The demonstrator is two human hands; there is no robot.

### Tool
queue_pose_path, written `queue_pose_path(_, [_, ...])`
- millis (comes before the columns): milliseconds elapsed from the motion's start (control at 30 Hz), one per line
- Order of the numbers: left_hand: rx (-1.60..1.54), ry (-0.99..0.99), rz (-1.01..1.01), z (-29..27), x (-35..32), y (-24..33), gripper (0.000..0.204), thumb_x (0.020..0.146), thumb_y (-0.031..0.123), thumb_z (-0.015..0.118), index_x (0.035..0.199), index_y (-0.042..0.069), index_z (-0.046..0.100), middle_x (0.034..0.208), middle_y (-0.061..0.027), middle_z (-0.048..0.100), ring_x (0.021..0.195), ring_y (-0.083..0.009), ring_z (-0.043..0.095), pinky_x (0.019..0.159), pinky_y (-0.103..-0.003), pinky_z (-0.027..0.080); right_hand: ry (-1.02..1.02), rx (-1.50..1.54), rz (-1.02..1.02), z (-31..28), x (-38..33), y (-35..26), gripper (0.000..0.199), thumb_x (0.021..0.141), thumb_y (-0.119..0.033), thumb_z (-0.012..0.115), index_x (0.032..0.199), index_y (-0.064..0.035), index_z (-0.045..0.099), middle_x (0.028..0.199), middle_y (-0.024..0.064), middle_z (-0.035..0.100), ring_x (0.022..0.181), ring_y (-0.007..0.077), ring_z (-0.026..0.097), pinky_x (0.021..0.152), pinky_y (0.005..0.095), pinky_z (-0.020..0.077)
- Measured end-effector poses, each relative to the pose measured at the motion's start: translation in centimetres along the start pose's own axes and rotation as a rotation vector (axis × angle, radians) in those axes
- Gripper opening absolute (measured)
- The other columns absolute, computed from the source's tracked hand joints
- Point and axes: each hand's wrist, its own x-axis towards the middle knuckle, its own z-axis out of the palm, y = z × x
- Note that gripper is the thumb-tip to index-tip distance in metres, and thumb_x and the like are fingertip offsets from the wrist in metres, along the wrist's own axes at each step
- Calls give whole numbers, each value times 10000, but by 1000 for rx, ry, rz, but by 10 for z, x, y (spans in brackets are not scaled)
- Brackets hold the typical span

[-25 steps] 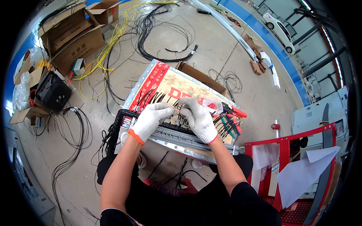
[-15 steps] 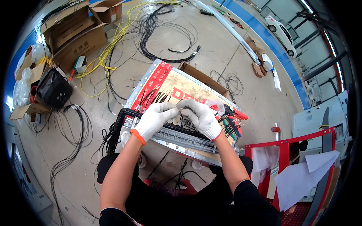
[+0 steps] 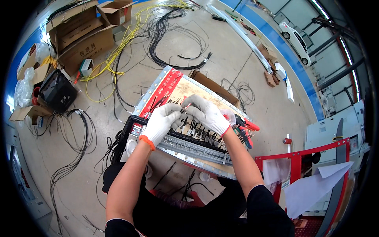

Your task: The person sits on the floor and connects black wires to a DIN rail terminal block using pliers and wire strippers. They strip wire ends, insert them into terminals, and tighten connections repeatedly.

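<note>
A flat metal panel [image 3: 158, 85] with a red strip lies in front of me, and rows of grey terminal blocks [image 3: 189, 146] run along its near edge. Black wires [image 3: 199, 132] stand up from the terminals. My left hand [image 3: 162, 120], in a white glove with an orange cuff, pinches a thin black wire above the blocks. My right hand [image 3: 207, 114], also gloved, meets it fingertip to fingertip on the same wire. A black wire bundle [image 3: 122, 136] comes in at the panel's left corner.
Red-handled pliers [image 3: 246, 126] lie on the panel's right end. Cardboard boxes [image 3: 81, 35], yellow cables [image 3: 118, 47] and black cables [image 3: 169, 31] cover the floor behind. A black case [image 3: 57, 91] sits left. A red frame [image 3: 308, 158] with papers stands right.
Both hands have shifted slightly up and away from the terminal row, coming together on a wire over the panel's middle.
</note>
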Motion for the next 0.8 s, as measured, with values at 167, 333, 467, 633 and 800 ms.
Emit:
queue_pose_path(167, [112, 12, 42, 4, 1, 1, 158, 1002, 100, 533, 1122, 9, 584, 900, -27, 670, 714, -73, 571, 649, -235, 479, -5, 170, 41, 3, 1, 11, 163, 983, -149, 555, 1067, -20, 608, 792, 28, 603, 720, 88, 551, 654, 257, 468])
queue_pose_path(333, [220, -8, 69, 2, 3, -6, 147, 1020, 135, 504, 1087, 28, 578, 856, 0, 628, 674, -69, 524, 622, -231, 452, 17, 248, 70, 11, -1, 6, 165, 981, -149, 549, 1008, 6, 599, 780, 9, 593, 701, 86, 530, 636, 255, 454])
queue_pose_path(467, [149, 12, 33, 4, 3, -7, 153, 1027, 153, 500, 1077, 32, 578, 842, 14, 609, 656, -62, 500, 596, -221, 426, 4, 262, 66, 14, 0, 8, 169, 981, -154, 548, 986, 7, 600, 765, 13, 602, 700, 89, 545, 636, 260, 467])
queue_pose_path(633, [136, 44, 76, 5, 8, -14, 151, 1039, 161, 491, 1062, 37, 574, 818, 24, 576, 636, -51, 464, 565, -217, 390, 189, 27, -79, 31, 0, 10, 156, 974, -138, 570, 981, 17, 570, 750, 106, 660, 679, 196, 653, 626, 337, 517])
queue_pose_path(800, [144, 96, 125, 9, 7, -17, 134, 1023, 141, 510, 1036, 16, 555, 816, -20, 605, 651, -72, 512, 586, -240, 438, 326, -112, -107, 34, -5, -1, 154, 962, -119, 598, 978, 25, 547, 773, 167, 678, 714, 252, 700, 644, 363, 536])
